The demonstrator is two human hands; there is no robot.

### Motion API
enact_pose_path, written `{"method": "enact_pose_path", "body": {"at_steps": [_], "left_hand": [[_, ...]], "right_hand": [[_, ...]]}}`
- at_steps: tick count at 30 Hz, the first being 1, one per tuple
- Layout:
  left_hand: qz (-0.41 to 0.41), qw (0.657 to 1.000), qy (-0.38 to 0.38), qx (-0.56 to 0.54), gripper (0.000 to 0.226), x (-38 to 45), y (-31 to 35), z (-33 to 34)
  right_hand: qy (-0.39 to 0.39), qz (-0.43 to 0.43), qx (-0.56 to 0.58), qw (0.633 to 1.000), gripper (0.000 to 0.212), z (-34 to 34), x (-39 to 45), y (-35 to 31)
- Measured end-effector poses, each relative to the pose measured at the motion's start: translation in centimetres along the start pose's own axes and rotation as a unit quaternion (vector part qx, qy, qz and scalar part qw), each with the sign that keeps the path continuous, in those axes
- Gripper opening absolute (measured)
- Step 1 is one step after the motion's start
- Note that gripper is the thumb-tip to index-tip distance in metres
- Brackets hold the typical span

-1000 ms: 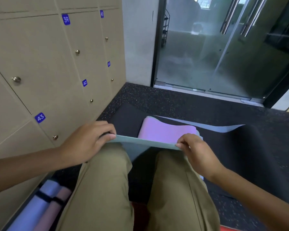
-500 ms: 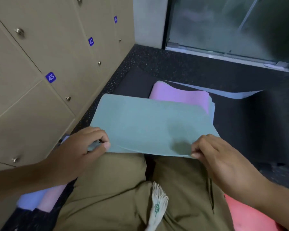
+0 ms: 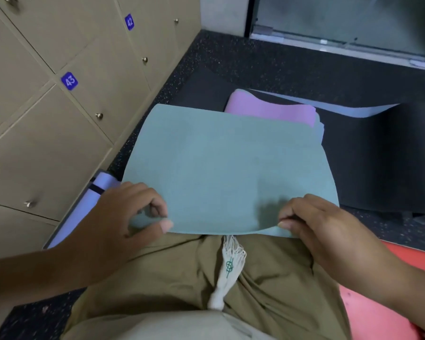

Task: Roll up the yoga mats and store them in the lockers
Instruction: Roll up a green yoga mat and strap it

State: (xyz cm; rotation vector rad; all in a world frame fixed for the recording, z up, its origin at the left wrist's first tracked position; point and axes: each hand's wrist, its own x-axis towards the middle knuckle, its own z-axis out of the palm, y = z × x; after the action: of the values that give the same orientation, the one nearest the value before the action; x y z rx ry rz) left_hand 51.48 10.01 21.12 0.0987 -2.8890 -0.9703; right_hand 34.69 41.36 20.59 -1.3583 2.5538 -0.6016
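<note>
Our left hand (image 3: pixel 123 217) and right hand (image 3: pixel 322 229) each pinch a near corner of the green yoga mat (image 3: pixel 226 168), spread over our knees beside the lockers (image 3: pixel 59 106). To roll well: fold the edge evenly, keep it tight. Since earlier, the mat lies flatter, covering more pink mat (image 3: pixel 270 110).

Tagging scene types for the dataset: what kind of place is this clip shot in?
Most likely a gym or yoga studio locker area. Cues: a wall of numbered lockers with tags such as 43, speckled black rubber flooring, and several yoga mats, including the green mat held at its near edge by both hands.
</note>
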Motion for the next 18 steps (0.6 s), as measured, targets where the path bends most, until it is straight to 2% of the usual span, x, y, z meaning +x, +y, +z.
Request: {"method": "enact_pose_path", "body": {"at_steps": [4, 10, 15, 18], "left_hand": [[0.025, 0.998, -0.018, 0.062, 0.022, -0.4, 0.0, 0.9], [0.036, 0.996, -0.001, 0.081, 0.022, 0.8, 0.2, 1.7], [0.012, 0.994, -0.012, 0.107, 0.033, 1.8, 0.3, 1.7], [-0.017, 0.996, 0.004, 0.087, 0.024, 2.6, 0.1, 1.8]], "right_hand": [[0.029, -0.032, -0.002, 0.999, 0.017, 0.5, 0.1, 0.3], [0.083, -0.095, -0.002, 0.992, 0.021, 1.4, -0.2, 1.4], [0.100, -0.118, 0.008, 0.988, 0.030, 1.7, -0.1, 2.0], [0.095, -0.125, 0.038, 0.987, 0.028, 1.7, 0.1, 2.5]]}}
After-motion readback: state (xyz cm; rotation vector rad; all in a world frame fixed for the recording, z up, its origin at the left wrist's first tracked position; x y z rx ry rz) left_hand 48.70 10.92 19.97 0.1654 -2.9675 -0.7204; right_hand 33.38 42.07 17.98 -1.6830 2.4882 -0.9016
